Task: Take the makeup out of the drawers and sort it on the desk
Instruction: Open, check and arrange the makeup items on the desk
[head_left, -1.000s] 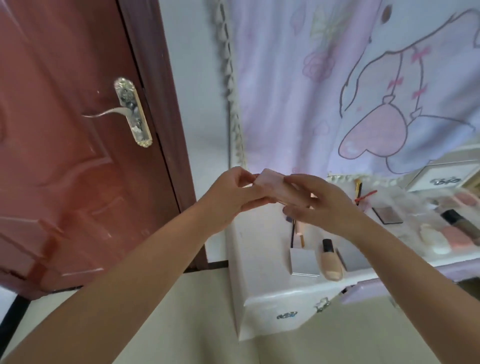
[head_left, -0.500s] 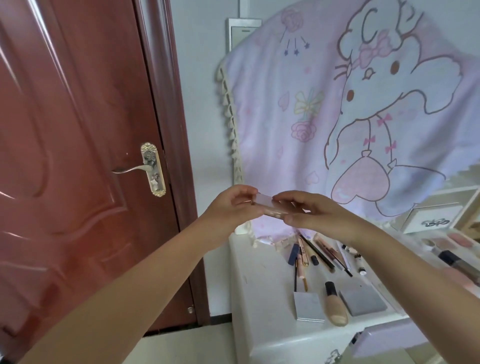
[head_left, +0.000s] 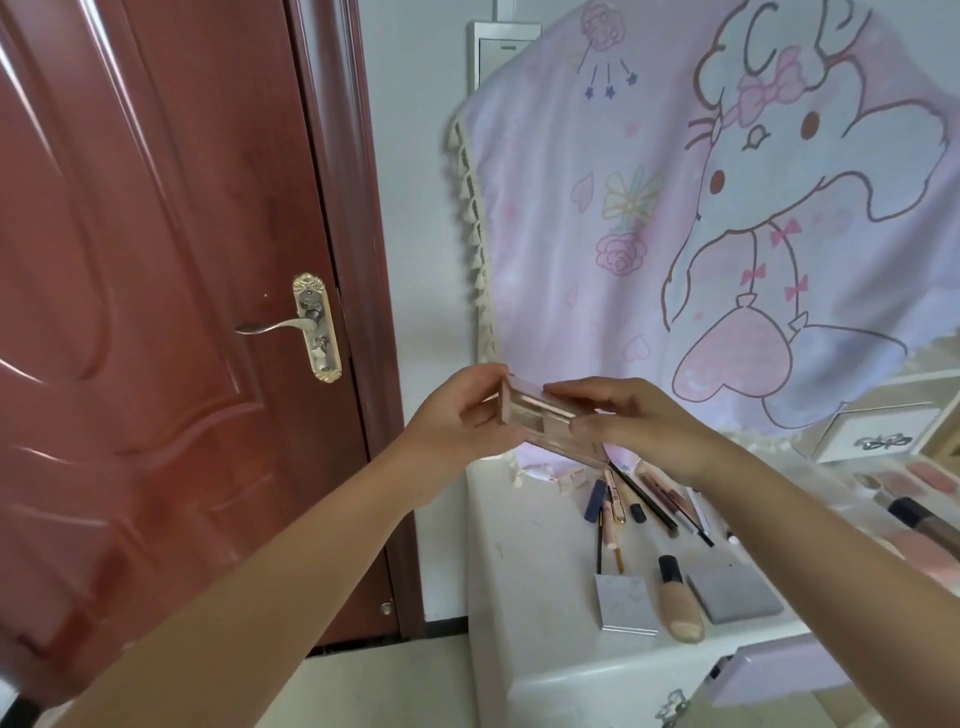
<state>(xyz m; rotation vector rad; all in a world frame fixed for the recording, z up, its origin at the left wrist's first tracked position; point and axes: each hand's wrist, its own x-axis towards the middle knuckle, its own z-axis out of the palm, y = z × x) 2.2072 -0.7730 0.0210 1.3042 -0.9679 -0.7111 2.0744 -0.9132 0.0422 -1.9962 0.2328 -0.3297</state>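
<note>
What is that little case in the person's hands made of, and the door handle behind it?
The palette case, held by the left hand and right hand, looks like clear glossy plastic: you see pink pans through it. The door handle and its plate look like aged brass-toned metal, with dull highlights.

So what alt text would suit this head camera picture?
Two bare hands, left hand and right hand, hold a small clear pink makeup palette above a white desk. Pencils, a foundation bottle and compacts lie below; a red door stands left.
</note>
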